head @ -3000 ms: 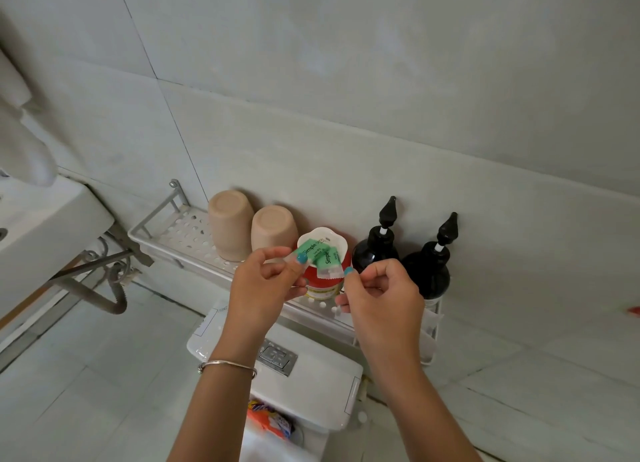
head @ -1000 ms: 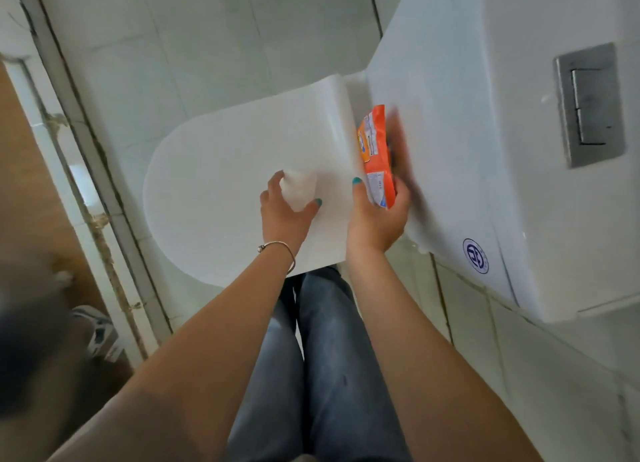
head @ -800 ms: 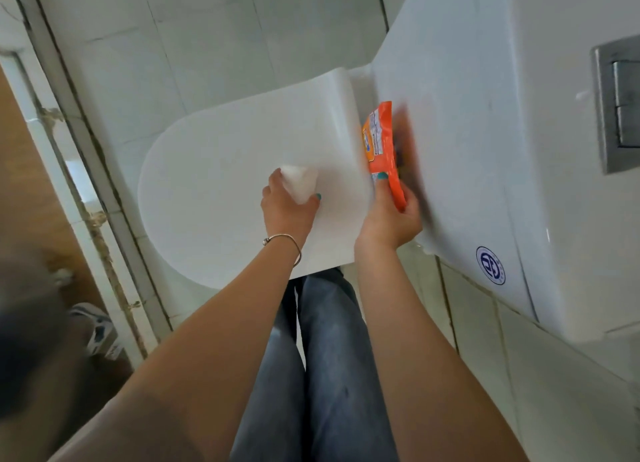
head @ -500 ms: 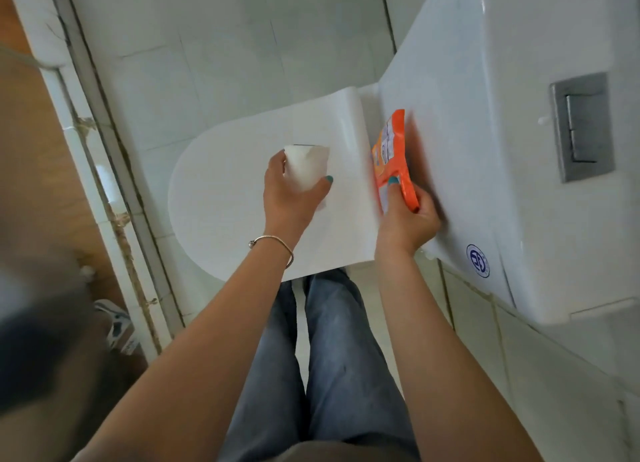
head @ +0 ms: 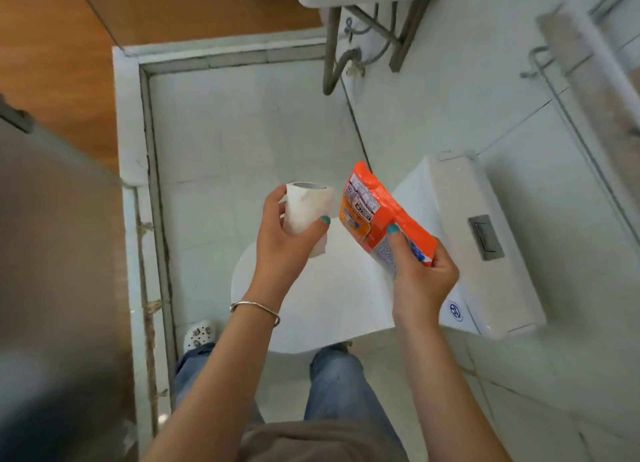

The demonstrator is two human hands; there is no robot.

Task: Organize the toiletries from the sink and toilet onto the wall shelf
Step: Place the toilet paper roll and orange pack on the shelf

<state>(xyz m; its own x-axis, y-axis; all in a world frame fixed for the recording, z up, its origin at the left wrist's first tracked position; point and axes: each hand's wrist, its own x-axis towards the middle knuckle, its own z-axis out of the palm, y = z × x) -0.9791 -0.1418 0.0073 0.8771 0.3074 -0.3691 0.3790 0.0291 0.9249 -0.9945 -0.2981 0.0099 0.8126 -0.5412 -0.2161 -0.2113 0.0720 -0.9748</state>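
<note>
Transfer step. Your left hand [head: 287, 239] is closed around a small white toilet-paper roll [head: 306, 207]; your right hand [head: 420, 274] pinches a flat orange plastic packet [head: 375, 208], both above the closed white toilet lid [head: 332, 302]. Next: carry them to the wall shelf, probably that blurred rack at upper right.

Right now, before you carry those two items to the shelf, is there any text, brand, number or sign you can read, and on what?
Nothing is legible.
Orange plastic packet in the right hand: a white panel of fine print and a blue patch, too small and blurred to read.
White toilet tank: a round blue emblem on its side, characters unreadable.
White toilet paper roll in the left hand: no print visible.
</note>
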